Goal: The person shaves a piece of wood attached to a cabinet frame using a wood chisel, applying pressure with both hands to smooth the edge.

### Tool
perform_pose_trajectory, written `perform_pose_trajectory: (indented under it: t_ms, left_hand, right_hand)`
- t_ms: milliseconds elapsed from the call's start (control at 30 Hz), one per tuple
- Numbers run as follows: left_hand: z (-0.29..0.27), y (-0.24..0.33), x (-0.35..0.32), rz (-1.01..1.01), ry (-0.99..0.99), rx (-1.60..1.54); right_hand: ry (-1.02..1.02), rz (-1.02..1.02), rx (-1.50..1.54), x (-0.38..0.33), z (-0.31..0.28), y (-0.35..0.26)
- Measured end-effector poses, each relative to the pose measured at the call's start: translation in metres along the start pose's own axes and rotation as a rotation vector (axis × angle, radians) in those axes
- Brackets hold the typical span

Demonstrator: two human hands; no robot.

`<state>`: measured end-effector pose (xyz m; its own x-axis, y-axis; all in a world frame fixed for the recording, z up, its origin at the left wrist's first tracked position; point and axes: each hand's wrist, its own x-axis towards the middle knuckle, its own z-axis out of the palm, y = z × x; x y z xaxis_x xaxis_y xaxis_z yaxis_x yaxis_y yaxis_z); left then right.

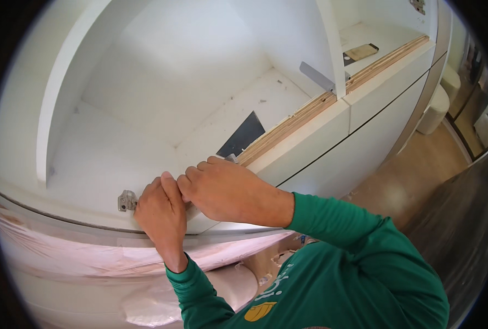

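Note:
My left hand [162, 211] is closed at the front edge of a white cabinet [112, 148], its thumb pointing up. My right hand [227, 189] is curled beside it, and the two touch at the thumb side. Whatever the fingers hold, if anything, is hidden behind them. A metal cabinet hinge [127, 200] sits just left of my left hand. Beyond my right knuckles a small metal piece [231, 158] shows. A dark flat plate [243, 135] lies on the cabinet floor just past it.
A bare layered wood strip [288, 127] runs along the front edge. A grey flat blade [316, 75] leans near the upright divider [331, 46]. A tan phone-like object [363, 52] lies in the right compartment. Plastic sheeting [79, 249] hangs below; a cream stool [435, 111] stands at right.

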<state>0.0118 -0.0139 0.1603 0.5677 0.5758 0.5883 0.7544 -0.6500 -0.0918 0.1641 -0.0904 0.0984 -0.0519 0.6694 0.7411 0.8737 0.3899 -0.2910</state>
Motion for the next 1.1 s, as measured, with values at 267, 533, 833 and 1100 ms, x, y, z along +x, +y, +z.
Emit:
perform_pose_trajectory:
  t_ms: [267,533,833,1100]
  left_hand:
    - [0.011,0.003,-0.003,0.016,0.026,-0.063]
    - [0.014,0.003,0.000,0.020,0.015,-0.069]
    - [0.026,0.008,0.003,0.089,0.071,-0.189]
    - [0.029,0.011,0.008,0.067,0.071,-0.188]
  right_hand:
    - [-0.005,-0.018,-0.048,-0.004,-0.007,0.005]
    - [-0.001,-0.014,-0.046,-0.004,-0.008,0.007]
    - [0.008,-0.003,-0.087,-0.008,-0.011,0.010]
    - [-0.022,0.029,-0.152,-0.008,-0.014,0.008]
